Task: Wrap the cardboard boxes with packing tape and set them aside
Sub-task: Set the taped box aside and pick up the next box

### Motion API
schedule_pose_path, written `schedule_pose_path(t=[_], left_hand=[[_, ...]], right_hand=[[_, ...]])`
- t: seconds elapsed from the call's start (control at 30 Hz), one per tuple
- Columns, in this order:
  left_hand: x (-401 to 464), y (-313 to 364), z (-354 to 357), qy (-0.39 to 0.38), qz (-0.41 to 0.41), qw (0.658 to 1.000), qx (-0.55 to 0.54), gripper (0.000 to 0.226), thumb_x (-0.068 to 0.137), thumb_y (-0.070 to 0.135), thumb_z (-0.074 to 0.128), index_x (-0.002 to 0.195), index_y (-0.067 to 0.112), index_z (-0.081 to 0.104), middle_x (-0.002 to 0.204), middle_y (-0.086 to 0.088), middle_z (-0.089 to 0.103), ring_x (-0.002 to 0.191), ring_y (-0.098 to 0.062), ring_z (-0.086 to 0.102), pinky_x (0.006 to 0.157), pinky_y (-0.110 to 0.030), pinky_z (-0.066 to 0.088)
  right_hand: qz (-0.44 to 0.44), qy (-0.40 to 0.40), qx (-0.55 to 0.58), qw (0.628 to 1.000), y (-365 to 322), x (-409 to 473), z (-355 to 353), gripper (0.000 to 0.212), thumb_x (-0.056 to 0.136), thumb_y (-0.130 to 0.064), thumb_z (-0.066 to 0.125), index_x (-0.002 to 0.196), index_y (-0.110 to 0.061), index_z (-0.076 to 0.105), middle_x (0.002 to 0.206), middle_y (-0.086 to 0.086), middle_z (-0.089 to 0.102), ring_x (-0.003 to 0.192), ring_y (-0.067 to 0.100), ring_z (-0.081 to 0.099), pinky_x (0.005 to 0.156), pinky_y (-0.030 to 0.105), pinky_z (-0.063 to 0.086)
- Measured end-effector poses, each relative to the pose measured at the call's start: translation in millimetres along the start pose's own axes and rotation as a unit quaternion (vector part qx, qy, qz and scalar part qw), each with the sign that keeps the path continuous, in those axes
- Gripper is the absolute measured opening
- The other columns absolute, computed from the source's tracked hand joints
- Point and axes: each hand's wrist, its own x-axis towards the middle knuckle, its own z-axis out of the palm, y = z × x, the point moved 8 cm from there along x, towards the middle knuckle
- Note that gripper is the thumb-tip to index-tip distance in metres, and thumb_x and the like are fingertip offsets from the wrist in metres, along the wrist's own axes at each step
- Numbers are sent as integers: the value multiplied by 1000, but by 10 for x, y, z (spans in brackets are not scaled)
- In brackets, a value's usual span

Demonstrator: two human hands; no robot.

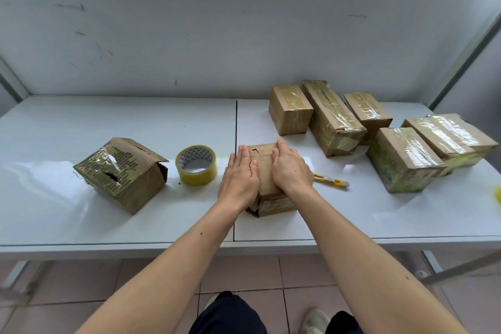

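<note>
The small cardboard box [267,171] sits on the white table [108,122], its long axis running from the near table edge toward the wall. Both hands lie flat on its top, fingers straight and pointing at the wall: the left hand [240,180] covers the left edge, the right hand [290,168] the right. Just left of this box stands the tape roll [196,165]; farther left, a torn box [122,173]. Touching its right side lies a yellow utility knife [332,179]. Beyond it, to the right, 6 taped boxes [336,119] cluster.
</note>
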Motion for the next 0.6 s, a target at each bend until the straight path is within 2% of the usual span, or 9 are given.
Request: schedule_pose_path(t=[0.07,0.13,0.2,0.23,0.37,0.43,0.5,0.57,0.6], left_hand=[[-3,25,-85,15,26,1000,7,55,110,30,26,159,11,11,168,-2,9,154,-18,6,123,-29,3],[-55,-76,-331,105,49,993,8,52,108,25,35,156,6,27,161,-11,30,150,-27,25,121,-34,17],[-115,-261,-626,208,54,975,49,43,104,18,47,144,2,47,143,-20,50,134,-38,41,112,-41,28],[-108,-361,-718,226,48,969,89,38,100,16,53,135,1,53,134,-21,54,127,-40,45,108,-42,31],[-18,-622,-738,114,-12,962,247,33,96,33,62,116,7,57,112,-16,68,109,-39,59,92,-41,40],[-17,-645,-782,111,-16,957,269,25,96,28,61,111,8,61,107,-18,71,103,-40,62,87,-41,44],[-50,-653,-920,158,-6,970,185,19,94,22,64,107,9,67,105,-17,72,101,-38,63,83,-40,47],[-119,-627,-1055,193,12,981,5,15,91,16,69,106,11,71,101,-11,73,97,-32,65,83,-38,50],[-178,-586,-1111,196,23,975,-107,12,91,11,69,103,12,71,96,-7,73,92,-26,66,83,-35,52]], right_hand=[[2,5,8,1000,5,7,-8,49,108,-34,19,157,-28,19,150,7,41,132,31,43,100,42,38],[-6,2,22,1000,-6,-1,-28,52,107,-22,24,158,-24,15,150,10,41,134,33,42,102,42,36],[-12,2,58,998,-8,-1,-88,58,103,-10,28,158,-18,13,152,13,39,136,34,39,107,40,33],[-13,8,76,997,-6,0,-123,58,101,-6,29,157,-15,16,152,15,39,136,34,38,108,40,32],[-23,72,81,994,-36,-114,-225,41,102,-17,37,143,-13,40,145,12,47,128,35,46,103,45,37],[-44,108,74,990,-82,-196,-280,36,102,-21,41,136,-13,48,139,9,52,123,31,50,100,44,38],[-83,146,90,982,-164,-265,-368,30,101,-23,47,128,-12,55,128,7,59,116,28,55,98,43,42],[-129,164,125,970,-287,-314,-451,25,98,-24,54,119,-12,62,116,5,65,103,22,61,92,41,48],[-153,154,140,966,-385,-334,-472,25,97,-25,57,117,-12,64,112,4,65,98,17,61,90,37,50]])
